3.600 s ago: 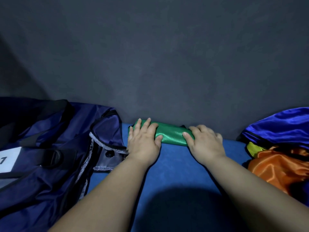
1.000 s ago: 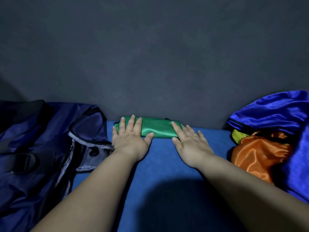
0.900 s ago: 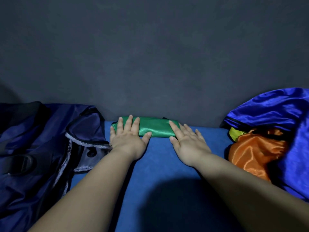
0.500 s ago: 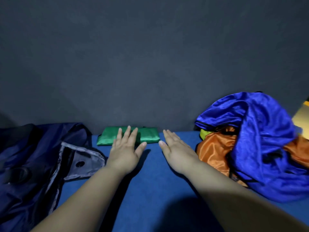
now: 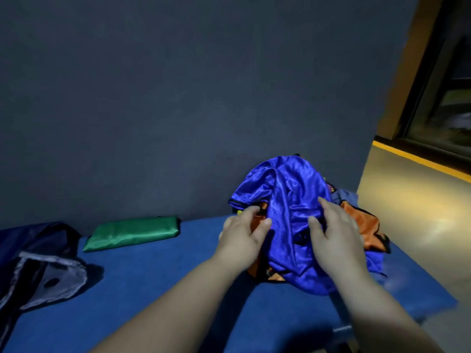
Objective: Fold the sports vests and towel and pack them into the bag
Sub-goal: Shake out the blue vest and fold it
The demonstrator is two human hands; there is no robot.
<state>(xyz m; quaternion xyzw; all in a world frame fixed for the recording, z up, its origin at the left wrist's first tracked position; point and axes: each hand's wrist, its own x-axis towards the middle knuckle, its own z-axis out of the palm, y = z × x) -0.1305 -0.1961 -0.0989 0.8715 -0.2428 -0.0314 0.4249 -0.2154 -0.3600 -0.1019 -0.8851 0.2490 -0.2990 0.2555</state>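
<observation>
A folded green vest (image 5: 132, 232) lies by the wall on the blue mat (image 5: 158, 281). At the right, a crumpled blue vest (image 5: 288, 200) tops a heap with an orange vest (image 5: 364, 222) under it. My left hand (image 5: 242, 238) touches the heap's left side with its fingers apart. My right hand (image 5: 336, 235) rests on the blue vest, fingers spread over the cloth. The navy bag (image 5: 38, 261) lies open at the far left.
A dark grey wall (image 5: 204, 98) stands right behind the mat. The mat's right edge drops to a pale floor (image 5: 418, 225) with a yellow line (image 5: 418, 159) and a dark window frame beyond.
Both hands let go of the folded green vest and moved right onto the heap of vests. My view swung right with them.
</observation>
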